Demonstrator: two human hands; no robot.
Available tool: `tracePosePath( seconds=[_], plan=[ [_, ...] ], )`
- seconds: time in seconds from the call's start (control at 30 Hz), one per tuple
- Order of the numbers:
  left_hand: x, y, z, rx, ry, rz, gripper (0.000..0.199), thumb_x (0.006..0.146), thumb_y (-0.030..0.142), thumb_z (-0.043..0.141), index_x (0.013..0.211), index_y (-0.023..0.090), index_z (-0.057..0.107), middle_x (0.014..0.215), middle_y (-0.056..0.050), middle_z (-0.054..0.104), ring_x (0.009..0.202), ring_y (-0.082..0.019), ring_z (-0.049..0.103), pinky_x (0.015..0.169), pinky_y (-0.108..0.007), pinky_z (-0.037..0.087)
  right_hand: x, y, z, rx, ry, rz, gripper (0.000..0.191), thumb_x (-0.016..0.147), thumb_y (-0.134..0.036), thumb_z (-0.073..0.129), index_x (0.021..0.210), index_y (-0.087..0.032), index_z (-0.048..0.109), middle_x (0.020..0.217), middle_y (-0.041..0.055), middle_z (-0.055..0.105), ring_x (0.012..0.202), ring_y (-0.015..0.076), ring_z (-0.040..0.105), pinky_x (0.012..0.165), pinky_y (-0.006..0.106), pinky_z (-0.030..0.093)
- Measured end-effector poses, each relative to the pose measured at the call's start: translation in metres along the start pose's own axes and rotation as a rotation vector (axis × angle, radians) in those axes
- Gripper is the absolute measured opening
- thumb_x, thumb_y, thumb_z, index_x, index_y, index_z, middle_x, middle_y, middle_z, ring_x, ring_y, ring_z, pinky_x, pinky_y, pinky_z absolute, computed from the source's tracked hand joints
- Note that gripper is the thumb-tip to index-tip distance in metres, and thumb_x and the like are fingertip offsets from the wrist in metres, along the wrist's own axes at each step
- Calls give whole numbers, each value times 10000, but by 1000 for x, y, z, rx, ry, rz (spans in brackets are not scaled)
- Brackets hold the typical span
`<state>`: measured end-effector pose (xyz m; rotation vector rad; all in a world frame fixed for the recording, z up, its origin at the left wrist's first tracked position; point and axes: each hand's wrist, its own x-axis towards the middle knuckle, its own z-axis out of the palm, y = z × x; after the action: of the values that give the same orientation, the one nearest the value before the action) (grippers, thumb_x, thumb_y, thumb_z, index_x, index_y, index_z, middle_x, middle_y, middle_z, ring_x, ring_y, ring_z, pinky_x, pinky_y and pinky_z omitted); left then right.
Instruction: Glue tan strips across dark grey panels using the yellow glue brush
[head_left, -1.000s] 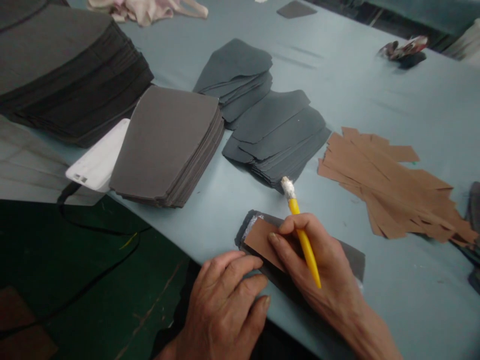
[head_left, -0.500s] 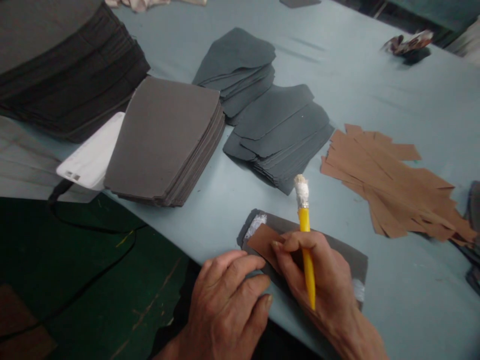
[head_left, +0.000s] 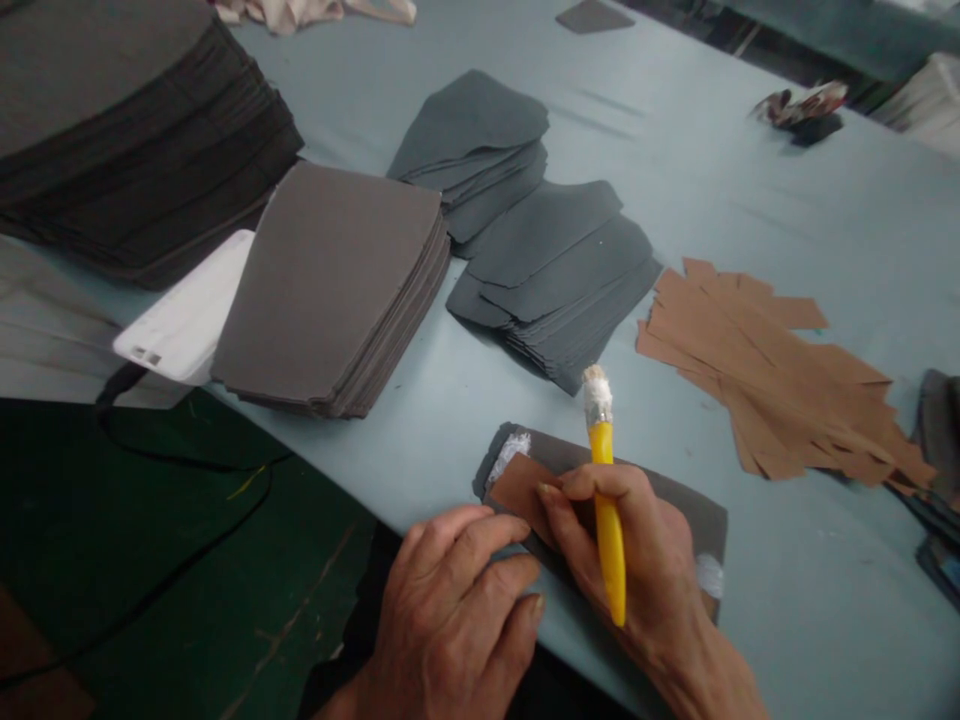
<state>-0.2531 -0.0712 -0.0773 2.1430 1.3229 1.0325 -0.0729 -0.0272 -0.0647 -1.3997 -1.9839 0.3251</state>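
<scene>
Yellow-handled brush held over a tan strip

Fingers of the right hand are clamped around the brush handle, its white-crusted bristles pointing far, and one fingertip rests on the tan strip. The left hand lies beside it, fingers together and touching the near edge of a grey sheet beneath the strip. That sheet, smeared white at both ends, sits by the near edge of the pale blue surface. Right of it lies a loose pile of tan pieces. Farther left rise stacks of grey cut pieces, beside a white plastic board.
</scene>
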Motion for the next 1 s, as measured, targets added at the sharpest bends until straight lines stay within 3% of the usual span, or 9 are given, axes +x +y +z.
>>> tracePosePath(
  seconds=[0.33, 0.5, 0.63, 0.73, 0.83, 1.0],
  plan=[
    [1, -4, -4, -36, 16, 37, 144, 1005, 150, 577, 1080, 203, 688, 1136, -50, 770, 1123, -216, 657, 999, -348, 491, 0, 4, 3, 5, 7, -73, 166, 1005, -111, 584, 970, -251, 502, 747, -67, 668, 578, 65, 652, 589, 141, 489],
    [17, 8, -8, -100, 56, 4, 134, 1046, 336, 602, 1060, 207, 635, 779, 10, 712, 681, -170, 644, 662, -322, 501, -3, -1, 3, -30, 56, -115, 202, 985, -84, 593, 937, -254, 494, 733, -66, 664, 587, 79, 642, 587, 162, 485],
    [30, 20, -2, -172, 11, -108, 314, 1021, 522, 613, 903, 231, 621, 658, 53, 658, 556, -133, 644, 509, -274, 440, -1, -6, -2, -101, 121, -129, 230, 959, -37, 552, 951, -262, 502, 678, -87, 630, 558, 84, 612, 552, 169, 448],
    [35, 26, 2, -204, -17, -167, 275, 1011, 384, 626, 783, 235, 588, 625, 69, 654, 515, -103, 625, 483, -249, 406, -1, -9, -7, -134, 105, -103, 212, 949, -53, 496, 964, -264, 490, 641, -93, 595, 522, 95, 590, 528, 192, 424],
    [35, 29, 5, -185, -38, -139, 261, 967, 208, 577, 713, 233, 524, 600, 79, 632, 497, -89, 604, 498, -251, 395, -4, -9, -9, -159, 106, -97, 208, 920, -55, 482, 969, -257, 488, 637, -92, 582, 505, 96, 567, 520, 199, 412],
    [32, 29, 5, -24, -18, -53, 222, 925, 145, 549, 726, 236, 512, 609, 58, 624, 516, -117, 605, 517, -289, 394, -9, -10, -9, -128, 93, -84, 231, 914, -25, 464, 949, -250, 500, 650, -81, 586, 553, 99, 595, 558, 195, 436]
  ],
)
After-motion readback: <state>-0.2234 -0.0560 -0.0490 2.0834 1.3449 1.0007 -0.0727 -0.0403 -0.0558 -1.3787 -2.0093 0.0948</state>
